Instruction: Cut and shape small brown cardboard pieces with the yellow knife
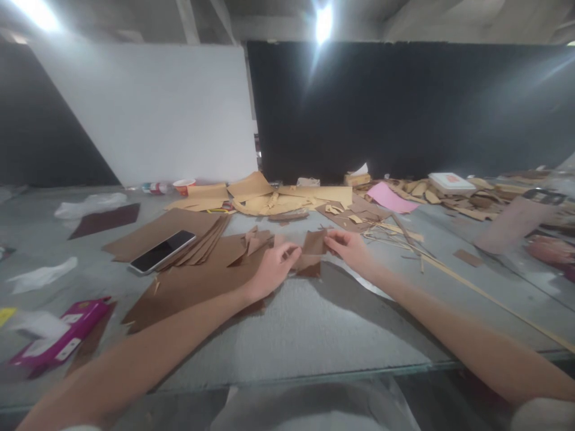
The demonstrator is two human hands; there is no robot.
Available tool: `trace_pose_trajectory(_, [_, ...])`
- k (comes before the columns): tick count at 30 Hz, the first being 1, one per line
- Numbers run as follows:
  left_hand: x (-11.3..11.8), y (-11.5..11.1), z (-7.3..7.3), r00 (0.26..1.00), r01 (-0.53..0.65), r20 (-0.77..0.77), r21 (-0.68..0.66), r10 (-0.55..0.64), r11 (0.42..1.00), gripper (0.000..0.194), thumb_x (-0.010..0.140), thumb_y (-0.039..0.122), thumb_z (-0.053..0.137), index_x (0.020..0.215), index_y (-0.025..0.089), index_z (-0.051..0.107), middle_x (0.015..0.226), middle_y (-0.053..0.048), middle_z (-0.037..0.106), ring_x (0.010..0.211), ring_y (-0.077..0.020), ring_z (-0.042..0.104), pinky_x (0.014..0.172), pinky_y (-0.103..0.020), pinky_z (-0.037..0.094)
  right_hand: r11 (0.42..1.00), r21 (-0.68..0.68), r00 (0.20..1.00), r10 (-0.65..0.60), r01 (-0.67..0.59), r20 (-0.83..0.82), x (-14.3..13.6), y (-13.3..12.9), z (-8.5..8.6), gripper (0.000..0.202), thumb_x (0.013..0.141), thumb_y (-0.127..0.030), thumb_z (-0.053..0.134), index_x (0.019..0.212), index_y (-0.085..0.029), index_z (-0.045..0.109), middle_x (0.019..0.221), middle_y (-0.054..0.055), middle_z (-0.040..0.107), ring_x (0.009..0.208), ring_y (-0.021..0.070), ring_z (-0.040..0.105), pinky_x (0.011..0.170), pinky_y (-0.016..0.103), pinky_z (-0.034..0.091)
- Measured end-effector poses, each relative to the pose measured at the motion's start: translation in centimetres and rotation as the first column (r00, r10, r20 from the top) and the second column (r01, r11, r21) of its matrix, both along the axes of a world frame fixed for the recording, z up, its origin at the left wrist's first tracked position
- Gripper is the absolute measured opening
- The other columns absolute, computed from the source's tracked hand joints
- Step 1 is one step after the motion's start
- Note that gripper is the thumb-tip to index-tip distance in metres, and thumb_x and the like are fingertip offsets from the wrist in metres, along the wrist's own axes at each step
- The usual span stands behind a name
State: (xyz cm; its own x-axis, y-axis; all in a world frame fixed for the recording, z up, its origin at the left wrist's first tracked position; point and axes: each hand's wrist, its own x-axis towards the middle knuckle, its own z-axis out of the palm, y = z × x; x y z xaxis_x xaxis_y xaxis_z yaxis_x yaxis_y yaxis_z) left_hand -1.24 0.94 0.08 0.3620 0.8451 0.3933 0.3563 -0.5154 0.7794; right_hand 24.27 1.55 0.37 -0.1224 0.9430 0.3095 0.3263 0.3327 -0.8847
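Observation:
My right hand (351, 251) pinches the right edge of a small brown sheet piece (314, 242) between thumb and fingers, holding it slightly raised. My left hand (273, 268) is at the piece's left side with its fingers curled and thumb and forefinger close together; what lies between them is too blurred to tell. Beneath the fingertips is another small brown piece (309, 269). A whitish strip (359, 278) runs from between the hands and passes under my right forearm. Large brown sheets (193, 293) lie under and beside my left hand, with torn scraps (256, 242) on top.
A phone (162, 251) rests on stacked brown sheets to the left, near a magenta box (67, 335). Tan offcuts (314, 194), a pink sheet (390, 197) and a white box (451, 184) lie at the back. Long thin strips (476, 284) cross the right side. Another person's hand (550, 248) is far right.

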Motion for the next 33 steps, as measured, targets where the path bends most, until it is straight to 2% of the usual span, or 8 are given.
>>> trace_pose_trajectory(5, [-0.7,0.6,-0.6,0.971,-0.083,-0.201,0.215,0.128,0.973,0.025,0.099,0.030,0.061,0.120,0.020,0.071,0.123,-0.013,0.070,0.122,-0.0308,0.063,0.108,-0.044,0.048,0.979,0.083,0.977,-0.195,0.188,0.085,2.4,1.3,0.9,0.032,0.091,-0.047,0.060,0.074,-0.020,0.065,0.063,0.001,0.061,0.060,0.0165,0.052,0.059,0.030,0.037])
trace_pose_trajectory(9, [-1.1,1.0,-1.2,0.925,-0.048,-0.366,0.150,0.100,0.988,0.039,0.098,0.034,0.068,0.133,0.017,0.066,0.134,-0.018,0.068,0.131,-0.0362,0.059,0.112,-0.051,0.046,0.952,0.098,0.921,-0.305,0.289,0.242,4.5,3.2,0.5,0.026,0.088,-0.040,0.056,0.076,-0.020,0.068,0.064,0.002,0.065,0.061,0.0183,0.056,0.063,0.031,0.040])
trace_pose_trajectory(13, [-1.2,0.9,-1.0,0.906,-0.052,-0.411,0.132,0.102,0.990,0.043,0.099,0.029,0.068,0.140,0.017,0.061,0.139,-0.017,0.065,0.134,-0.0341,0.058,0.113,-0.050,0.047,0.901,0.167,0.792,-0.432,0.401,0.431,6.5,4.7,0.2,0.026,0.092,-0.030,0.049,0.086,-0.017,0.070,0.079,0.005,0.073,0.074,0.0202,0.063,0.069,0.029,0.041])
trace_pose_trajectory(16, [-1.2,1.0,-1.0,0.905,-0.073,-0.406,0.145,0.126,0.987,0.045,0.097,0.025,0.071,0.140,0.015,0.060,0.132,-0.016,0.068,0.129,-0.0321,0.058,0.111,-0.048,0.049,0.895,0.130,0.650,-0.403,0.426,0.645,7.6,5.2,0.3,0.026,0.096,-0.023,0.046,0.091,-0.015,0.070,0.091,0.009,0.075,0.083,0.0207,0.065,0.070,0.027,0.039])
trace_pose_trajectory(18, [-1.2,1.2,-1.2,0.910,-0.079,-0.392,0.161,0.137,0.984,0.045,0.095,0.022,0.073,0.137,0.015,0.061,0.127,-0.014,0.069,0.126,-0.0314,0.058,0.109,-0.047,0.050,0.896,0.091,0.603,-0.365,0.435,0.709,8.1,5.3,0.3,0.027,0.097,-0.020,0.046,0.092,-0.013,0.071,0.093,0.012,0.076,0.083,0.0210,0.065,0.069,0.027,0.038])
trace_pose_trajectory(23, [-1.4,1.8,-1.7,0.904,-0.038,-0.403,0.252,0.140,0.967,0.036,0.098,0.017,0.068,0.134,0.017,0.063,0.135,-0.013,0.066,0.130,-0.0305,0.054,0.114,-0.050,0.046,0.897,0.047,0.573,-0.321,0.440,0.754,8.6,5.5,0.0,0.029,0.100,-0.018,0.045,0.096,-0.010,0.073,0.099,0.015,0.077,0.085,0.0207,0.067,0.070,0.026,0.038])
trace_pose_trajectory(28, [-0.7,0.0,-0.8,0.854,0.019,-0.476,0.433,0.211,0.901,0.031,0.105,0.011,0.046,0.126,0.017,0.069,0.138,-0.014,0.062,0.134,-0.0318,0.049,0.113,-0.055,0.045,0.901,0.030,0.541,-0.286,0.432,0.791,8.7,5.5,0.1,0.029,0.101,-0.019,0.045,0.097,-0.010,0.072,0.102,0.016,0.077,0.088,0.0212,0.068,0.070,0.027,0.038])
trace_pose_trajectory(33, [0.4,-2.7,-0.3,0.812,0.266,-0.583,0.323,-0.030,0.908,0.037,0.108,0.021,0.043,0.139,0.017,0.063,0.136,-0.014,0.065,0.128,-0.0284,0.059,0.109,-0.048,0.052,0.904,0.046,0.499,-0.276,0.425,0.821,8.8,5.4,0.1,0.030,0.104,-0.020,0.043,0.099,-0.011,0.071,0.106,0.017,0.076,0.093,0.0222,0.069,0.072,0.027,0.039])
